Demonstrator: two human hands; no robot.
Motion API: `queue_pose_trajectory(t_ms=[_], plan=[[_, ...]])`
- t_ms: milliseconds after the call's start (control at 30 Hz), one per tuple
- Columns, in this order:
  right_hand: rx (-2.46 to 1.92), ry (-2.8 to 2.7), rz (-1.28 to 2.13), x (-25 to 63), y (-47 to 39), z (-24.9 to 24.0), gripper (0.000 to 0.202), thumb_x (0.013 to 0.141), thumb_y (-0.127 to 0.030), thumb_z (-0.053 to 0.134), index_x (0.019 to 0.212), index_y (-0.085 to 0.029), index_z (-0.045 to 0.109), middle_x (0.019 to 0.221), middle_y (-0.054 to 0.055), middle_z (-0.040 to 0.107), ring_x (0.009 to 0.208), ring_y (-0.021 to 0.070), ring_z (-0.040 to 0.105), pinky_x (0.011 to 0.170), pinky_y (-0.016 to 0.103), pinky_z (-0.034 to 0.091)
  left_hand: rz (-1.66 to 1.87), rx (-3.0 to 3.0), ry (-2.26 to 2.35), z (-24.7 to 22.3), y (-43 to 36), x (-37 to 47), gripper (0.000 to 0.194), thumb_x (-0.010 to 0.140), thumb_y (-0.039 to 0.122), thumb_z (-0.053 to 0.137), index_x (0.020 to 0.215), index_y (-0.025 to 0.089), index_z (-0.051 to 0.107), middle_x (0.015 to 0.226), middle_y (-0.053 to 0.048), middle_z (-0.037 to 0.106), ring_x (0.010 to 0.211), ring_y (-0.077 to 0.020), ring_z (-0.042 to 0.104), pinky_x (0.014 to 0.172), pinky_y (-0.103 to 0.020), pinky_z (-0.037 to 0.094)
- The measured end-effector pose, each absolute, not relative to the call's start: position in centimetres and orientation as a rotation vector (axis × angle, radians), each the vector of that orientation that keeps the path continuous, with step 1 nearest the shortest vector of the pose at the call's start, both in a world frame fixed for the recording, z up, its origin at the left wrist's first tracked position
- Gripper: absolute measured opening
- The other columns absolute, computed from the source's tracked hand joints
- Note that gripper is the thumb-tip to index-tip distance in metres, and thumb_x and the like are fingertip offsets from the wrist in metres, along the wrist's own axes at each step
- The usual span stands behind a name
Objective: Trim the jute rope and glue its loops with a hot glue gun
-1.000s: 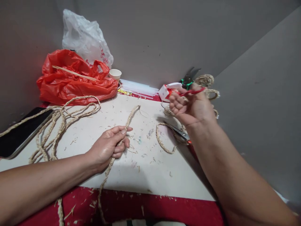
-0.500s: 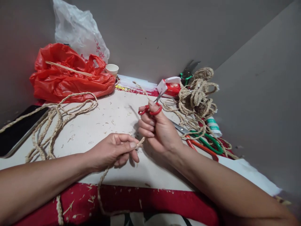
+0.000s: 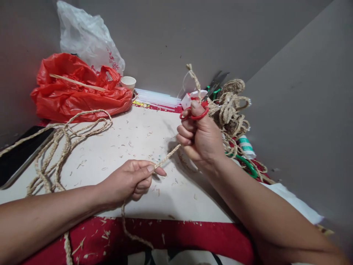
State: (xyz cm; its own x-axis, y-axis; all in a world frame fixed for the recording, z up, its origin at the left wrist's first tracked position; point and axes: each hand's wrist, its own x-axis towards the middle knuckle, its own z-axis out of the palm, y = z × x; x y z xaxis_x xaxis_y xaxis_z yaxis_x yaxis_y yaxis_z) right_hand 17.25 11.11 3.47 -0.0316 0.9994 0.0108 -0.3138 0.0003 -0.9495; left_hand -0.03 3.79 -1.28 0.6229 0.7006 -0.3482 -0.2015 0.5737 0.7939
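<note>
My left hand [image 3: 129, 180] is closed in a pinch on a braided straw rope [image 3: 168, 156], held low over the white board. From there the rope runs taut up into my right hand [image 3: 204, 138], which is curled closed around it. Above that fist the rope's short end sticks up, with a thin thread hanging from its knotted tip. Small red-handled scissors [image 3: 202, 115] are also in my right hand, their rings by the thumb and forefinger and the blades pointing away. Below my left hand, the rope's other part droops over the red cloth.
Looped rope [image 3: 64, 141] and a dark phone [image 3: 23, 154] lie on the left. Behind are a red plastic bag [image 3: 82, 99], a paper cup [image 3: 128, 81] and translucent sticks [image 3: 157, 97]. A rope bundle [image 3: 234, 106] and green-handled scissors [image 3: 246, 165] are on the right. Straw scraps litter the board [image 3: 138, 136].
My right hand has risen and moved right with the scissors and rope, away from my left hand. More rope now shows stretched between them, and the short end points more upright.
</note>
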Motion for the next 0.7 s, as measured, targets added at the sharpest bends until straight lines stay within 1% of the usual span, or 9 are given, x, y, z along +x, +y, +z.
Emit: queue_pose_trajectory(t_ms=[133,200,333,433,467,500,567,633,700], plan=[[-0.936,-1.017,1.359,17.74,11.24,3.37,0.040,0.074,-0.057,0.070,0.066,-0.024,0.049,0.045,-0.011,0.018,0.036,0.0058,0.013,0.033,0.024,0.011,0.637,0.782,0.730,-1.62,4.01,-0.07,0.022,0.094,0.038,0.049,0.102,0.019,0.056,0.048,0.010,0.029,0.042,-0.0067,0.012,0.040,-0.021,0.008],[-0.907,-1.039,1.358,17.84,11.12,3.50,0.041,0.076,-0.057,0.069,0.066,-0.024,0.049,0.045,-0.012,0.017,0.036,0.0059,0.012,0.034,0.024,0.009,0.632,0.780,0.711,-1.66,3.96,-0.14,0.019,0.093,0.038,0.050,0.101,0.020,0.054,0.048,0.010,0.029,0.042,-0.0067,0.012,0.040,-0.021,0.009],[-0.863,-1.071,1.376,17.87,10.84,3.97,0.041,0.078,-0.059,0.065,0.066,-0.024,0.048,0.045,-0.011,0.017,0.035,0.0060,0.011,0.035,0.025,0.008,0.553,0.851,0.657,-1.41,3.54,-0.23,0.022,0.093,0.038,0.050,0.098,0.018,0.057,0.047,0.010,0.026,0.042,-0.0066,0.014,0.041,-0.021,0.014],[-0.859,-1.073,1.368,17.83,10.79,4.10,0.041,0.078,-0.058,0.066,0.066,-0.024,0.048,0.045,-0.011,0.017,0.036,0.0059,0.011,0.036,0.025,0.007,0.560,0.890,0.668,-1.33,3.36,-0.16,0.024,0.093,0.038,0.051,0.094,0.016,0.060,0.044,0.010,0.029,0.041,-0.0060,0.019,0.042,-0.021,0.018],[-0.863,-1.076,1.366,17.81,10.80,4.05,0.041,0.078,-0.057,0.067,0.066,-0.023,0.048,0.046,-0.011,0.017,0.036,0.0059,0.011,0.036,0.025,0.007,0.572,0.893,0.681,-1.37,3.39,-0.12,0.024,0.093,0.037,0.051,0.093,0.015,0.061,0.045,0.009,0.034,0.041,-0.0054,0.021,0.042,-0.020,0.018],[-0.867,-1.083,1.366,17.79,10.83,3.97,0.040,0.078,-0.056,0.067,0.066,-0.023,0.048,0.046,-0.011,0.017,0.036,0.0058,0.011,0.036,0.025,0.007,0.589,0.897,0.700,-1.44,3.45,-0.07,0.025,0.092,0.037,0.053,0.092,0.014,0.062,0.047,0.007,0.043,0.040,-0.0047,0.023,0.042,-0.020,0.019],[-0.874,-1.102,1.373,17.70,10.87,3.74,0.039,0.078,-0.055,0.068,0.067,-0.023,0.048,0.046,-0.011,0.017,0.037,0.0058,0.011,0.036,0.025,0.008,0.621,0.917,0.756,-1.59,3.65,0.03,0.027,0.089,0.038,0.056,0.091,0.012,0.066,0.062,0.000,0.059,0.040,-0.0032,0.030,0.041,-0.019,0.023],[-0.883,-1.113,1.394,17.54,10.87,3.50,0.040,0.077,-0.056,0.068,0.068,-0.023,0.049,0.047,-0.011,0.017,0.037,0.0058,0.012,0.036,0.024,0.010,0.652,0.940,0.809,-1.71,3.88,0.09,0.030,0.085,0.038,0.062,0.091,0.010,0.069,0.074,-0.005,0.066,0.043,-0.0031,0.038,0.043,-0.019,0.031],[-0.906,-1.114,1.437,17.34,10.90,3.33,0.041,0.074,-0.058,0.070,0.070,-0.022,0.049,0.047,-0.012,0.018,0.038,0.0056,0.014,0.036,0.023,0.013,0.667,0.942,0.827,-1.76,4.07,0.10,0.030,0.081,0.037,0.068,0.091,0.010,0.070,0.072,-0.005,0.067,0.047,-0.0049,0.047,0.048,-0.019,0.039]])
